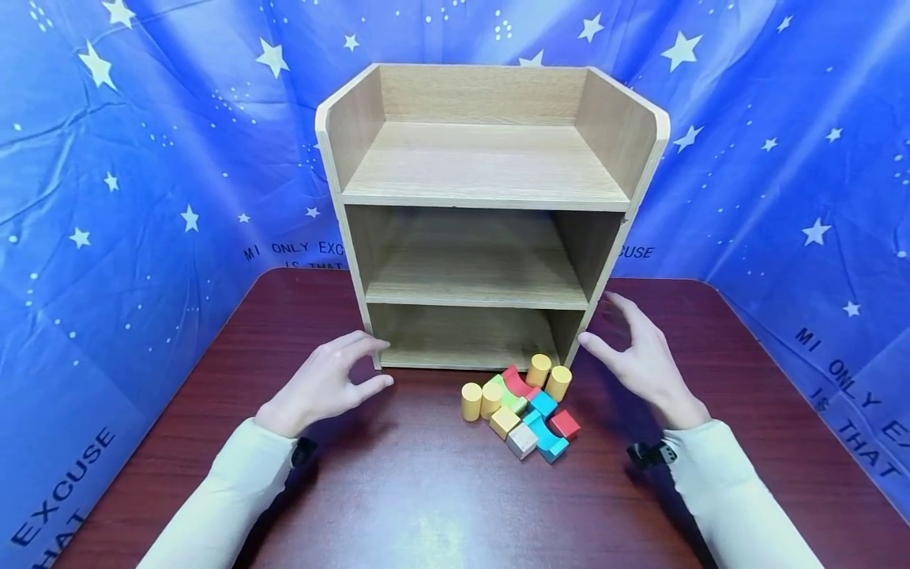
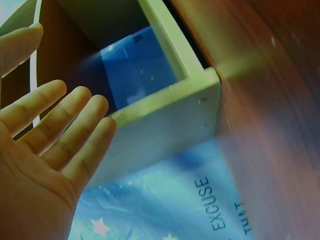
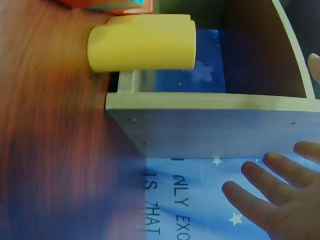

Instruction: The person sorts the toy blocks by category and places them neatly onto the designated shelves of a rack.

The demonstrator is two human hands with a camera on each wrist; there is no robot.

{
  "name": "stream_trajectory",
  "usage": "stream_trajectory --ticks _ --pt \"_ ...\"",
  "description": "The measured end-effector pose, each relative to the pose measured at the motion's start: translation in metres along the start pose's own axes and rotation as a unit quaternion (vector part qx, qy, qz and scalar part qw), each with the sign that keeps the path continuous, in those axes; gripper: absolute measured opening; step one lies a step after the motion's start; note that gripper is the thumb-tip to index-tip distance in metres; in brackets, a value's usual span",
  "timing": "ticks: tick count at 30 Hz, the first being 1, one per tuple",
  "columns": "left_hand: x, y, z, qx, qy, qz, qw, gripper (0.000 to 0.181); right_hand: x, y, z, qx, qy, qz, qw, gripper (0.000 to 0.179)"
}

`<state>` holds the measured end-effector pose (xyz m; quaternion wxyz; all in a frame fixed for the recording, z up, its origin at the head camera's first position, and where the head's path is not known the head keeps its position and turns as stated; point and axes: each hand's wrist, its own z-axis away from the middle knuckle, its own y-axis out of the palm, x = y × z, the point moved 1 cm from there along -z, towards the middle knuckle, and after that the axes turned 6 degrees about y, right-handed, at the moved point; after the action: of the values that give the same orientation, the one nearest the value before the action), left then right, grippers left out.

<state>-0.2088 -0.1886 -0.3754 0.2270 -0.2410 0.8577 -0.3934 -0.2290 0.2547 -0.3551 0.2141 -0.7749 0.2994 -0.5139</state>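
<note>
A wooden shelf unit (image 1: 465,257) with three levels stands on the dark red table. At its lower left front corner is my left hand (image 1: 323,381), fingers extended and thumb apart, holding nothing. My right hand (image 1: 643,359) is by the lower right side panel, its fingers spread and its thumb near the panel's front edge. In the wrist views both palms are bare, beside the shelf's side panels. Between the hands, before the bottom shelf, lies a cluster of toy blocks: yellow cylinders (image 1: 471,402), a blue arch block (image 1: 544,438), a red cube (image 1: 565,424) and a pale wooden cube (image 1: 522,441).
The table (image 1: 398,490) stretches in front of the shelf and to both sides. A blue star-printed cloth (image 1: 163,158) hangs behind and around it. In the right wrist view a yellow cylinder (image 3: 142,45) stands close by the shelf's front corner.
</note>
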Motion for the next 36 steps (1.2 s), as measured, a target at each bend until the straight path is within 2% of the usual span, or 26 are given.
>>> stream_trajectory --ticks 7,13,17,25,36 --pt "-0.008 0.01 -0.003 -0.002 0.006 0.045 0.999 0.045 0.004 0.003 -0.003 -0.012 0.013 -0.023 0.9996 0.066" --pt "-0.014 0.018 -0.007 -0.001 0.006 0.099 0.995 0.047 0.005 0.003 -0.005 -0.031 0.016 -0.023 0.9991 0.062" --pt "-0.018 0.024 -0.009 0.005 0.001 0.123 0.9924 0.048 0.005 0.005 -0.008 -0.03 0.018 -0.043 0.9984 0.061" --pt "-0.029 0.038 -0.015 0.015 -0.008 0.145 0.9893 0.051 0.007 0.01 -0.014 -0.031 0.021 -0.074 0.9966 0.058" --pt "-0.043 0.056 -0.024 0.041 -0.016 0.169 0.9846 0.054 0.014 0.013 -0.017 -0.054 0.024 -0.067 0.996 0.054"
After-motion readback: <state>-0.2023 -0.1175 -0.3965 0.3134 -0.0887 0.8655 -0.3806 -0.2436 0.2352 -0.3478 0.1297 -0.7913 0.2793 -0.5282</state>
